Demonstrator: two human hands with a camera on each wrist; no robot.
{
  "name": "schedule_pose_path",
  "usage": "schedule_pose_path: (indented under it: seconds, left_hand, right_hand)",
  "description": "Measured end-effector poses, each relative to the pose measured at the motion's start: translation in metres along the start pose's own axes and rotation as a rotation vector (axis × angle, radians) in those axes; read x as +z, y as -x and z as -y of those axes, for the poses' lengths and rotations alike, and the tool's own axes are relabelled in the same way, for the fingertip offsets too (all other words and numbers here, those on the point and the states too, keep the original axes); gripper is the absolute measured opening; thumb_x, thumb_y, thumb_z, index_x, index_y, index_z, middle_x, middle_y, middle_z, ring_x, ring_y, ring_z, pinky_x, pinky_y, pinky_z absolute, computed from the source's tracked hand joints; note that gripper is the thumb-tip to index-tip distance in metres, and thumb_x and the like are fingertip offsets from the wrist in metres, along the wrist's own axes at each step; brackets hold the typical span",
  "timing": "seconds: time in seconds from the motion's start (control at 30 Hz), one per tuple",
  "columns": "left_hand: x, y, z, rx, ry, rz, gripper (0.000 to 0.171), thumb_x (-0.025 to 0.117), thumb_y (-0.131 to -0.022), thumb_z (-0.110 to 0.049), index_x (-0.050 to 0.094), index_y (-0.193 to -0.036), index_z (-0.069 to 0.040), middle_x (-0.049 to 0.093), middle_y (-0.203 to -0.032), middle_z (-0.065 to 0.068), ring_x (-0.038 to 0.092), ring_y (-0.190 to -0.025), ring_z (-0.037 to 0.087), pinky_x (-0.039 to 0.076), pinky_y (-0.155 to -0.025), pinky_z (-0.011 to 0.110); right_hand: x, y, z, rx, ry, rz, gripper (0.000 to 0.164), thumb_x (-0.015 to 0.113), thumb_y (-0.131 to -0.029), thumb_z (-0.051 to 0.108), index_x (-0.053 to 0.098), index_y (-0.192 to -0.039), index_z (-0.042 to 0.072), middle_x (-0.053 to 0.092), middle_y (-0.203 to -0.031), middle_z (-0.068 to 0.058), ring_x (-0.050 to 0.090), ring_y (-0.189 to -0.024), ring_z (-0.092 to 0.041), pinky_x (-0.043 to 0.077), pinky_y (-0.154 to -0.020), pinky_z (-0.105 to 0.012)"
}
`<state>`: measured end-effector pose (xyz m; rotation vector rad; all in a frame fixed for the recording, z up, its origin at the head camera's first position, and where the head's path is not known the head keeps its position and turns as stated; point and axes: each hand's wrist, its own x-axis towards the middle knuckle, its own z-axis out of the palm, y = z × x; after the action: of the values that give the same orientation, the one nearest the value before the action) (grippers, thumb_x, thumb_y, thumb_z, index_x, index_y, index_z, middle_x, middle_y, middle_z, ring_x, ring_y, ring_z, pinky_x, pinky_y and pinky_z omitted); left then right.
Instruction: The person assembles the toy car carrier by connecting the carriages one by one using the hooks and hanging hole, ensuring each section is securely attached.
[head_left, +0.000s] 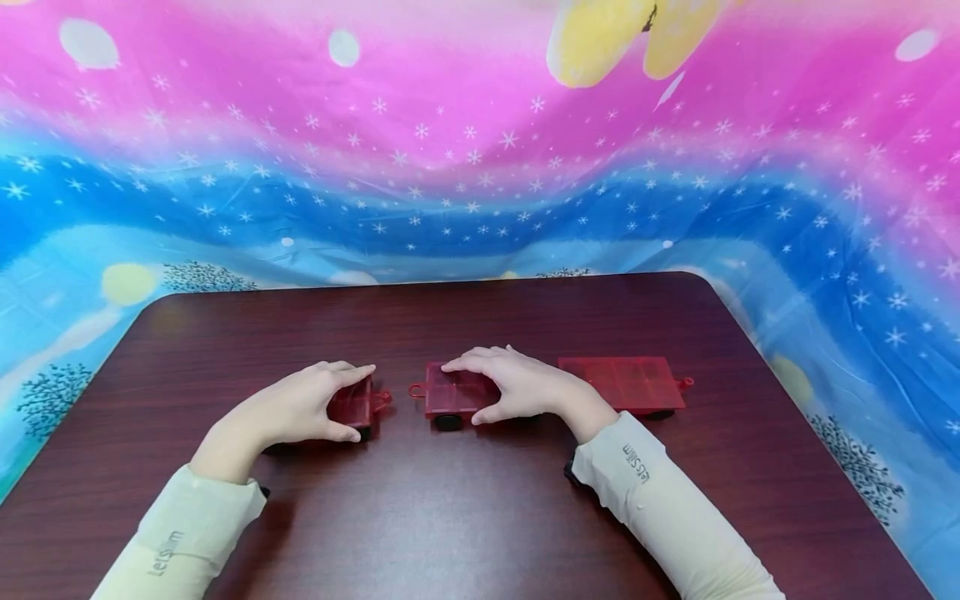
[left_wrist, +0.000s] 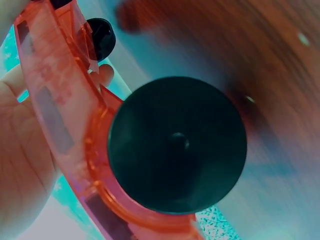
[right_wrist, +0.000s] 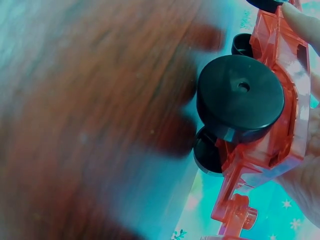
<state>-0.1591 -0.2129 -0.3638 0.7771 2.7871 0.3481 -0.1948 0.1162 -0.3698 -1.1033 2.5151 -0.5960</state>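
Note:
In the head view my left hand point(head_left: 296, 407) grips a see-through red toy train car point(head_left: 354, 410), thumb on the near side and fingers on the far side. A ring-ended coupler point(head_left: 384, 399) sticks out of its right end. My right hand point(head_left: 528, 385) holds a second red car point(head_left: 448, 393) the same way, its loop point(head_left: 417, 390) facing that coupler across a small gap. Black wheels show under both cars, a large wheel point(left_wrist: 177, 145) in the left wrist view and another wheel point(right_wrist: 240, 97) in the right. The palms hide much of each body.
A third red car point(head_left: 626, 385) stands right of the right hand, a small ring at its far end. A coupling link point(right_wrist: 237, 212) shows behind the second car. All sit on a dark wood table point(head_left: 450, 517); a patterned cloth point(head_left: 450, 167) hangs around it.

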Motion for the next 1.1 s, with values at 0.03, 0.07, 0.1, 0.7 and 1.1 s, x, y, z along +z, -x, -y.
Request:
schedule_pose_path:
  seconds: [0.03,0.07,0.1,0.7,1.1]
  left_hand:
    - [0.000,-0.001,-0.001,0.000,-0.001,0.005,0.090,0.084,-0.075,-0.042,0.046,-0.148,-0.007,0.057,-0.138,0.019,0.055,-0.122,0.037,0.051,-0.098,0.052]
    - [0.000,-0.001,-0.001,0.000,-0.002,0.010,0.090,0.084,-0.075,-0.042,0.046,-0.148,-0.007,0.056,-0.138,0.018,0.055,-0.122,0.036,0.052,-0.098,0.052]
    - [0.000,-0.002,-0.002,0.000,-0.003,0.015,0.090,0.085,-0.075,-0.042,0.046,-0.149,-0.007,0.056,-0.138,0.018,0.055,-0.122,0.036,0.052,-0.098,0.052]
    - [-0.002,-0.018,-0.017,0.012,-0.003,0.057,0.091,0.084,-0.076,-0.043,0.044,-0.150,-0.009,0.054,-0.141,0.017,0.053,-0.126,0.036,0.050,-0.101,0.051]
    - [0.001,-0.024,-0.022,0.021,-0.006,0.054,0.091,0.084,-0.076,-0.043,0.044,-0.150,-0.010,0.055,-0.141,0.015,0.054,-0.126,0.034,0.050,-0.103,0.049]
  right_hand:
    - [0.000,0.000,0.000,-0.001,-0.007,0.001,0.075,0.080,-0.084,0.033,0.043,-0.149,0.029,0.046,-0.149,0.001,0.043,-0.137,-0.021,0.022,-0.119,-0.064]
    - [0.001,0.000,-0.001,-0.002,-0.014,0.000,0.075,0.080,-0.084,0.033,0.043,-0.149,0.029,0.046,-0.149,0.001,0.043,-0.137,-0.021,0.022,-0.119,-0.064]
    - [0.001,0.001,-0.001,-0.003,-0.020,0.000,0.075,0.079,-0.084,0.033,0.043,-0.149,0.029,0.046,-0.149,0.001,0.043,-0.137,-0.021,0.022,-0.119,-0.064]
    - [0.001,-0.001,-0.008,-0.024,-0.047,-0.009,0.074,0.078,-0.085,0.033,0.043,-0.149,0.030,0.046,-0.149,0.002,0.042,-0.138,-0.020,0.020,-0.119,-0.064]
    - [0.000,-0.001,-0.007,-0.026,-0.034,0.003,0.074,0.078,-0.085,0.034,0.043,-0.150,0.030,0.045,-0.150,0.000,0.041,-0.140,-0.022,0.020,-0.119,-0.065]
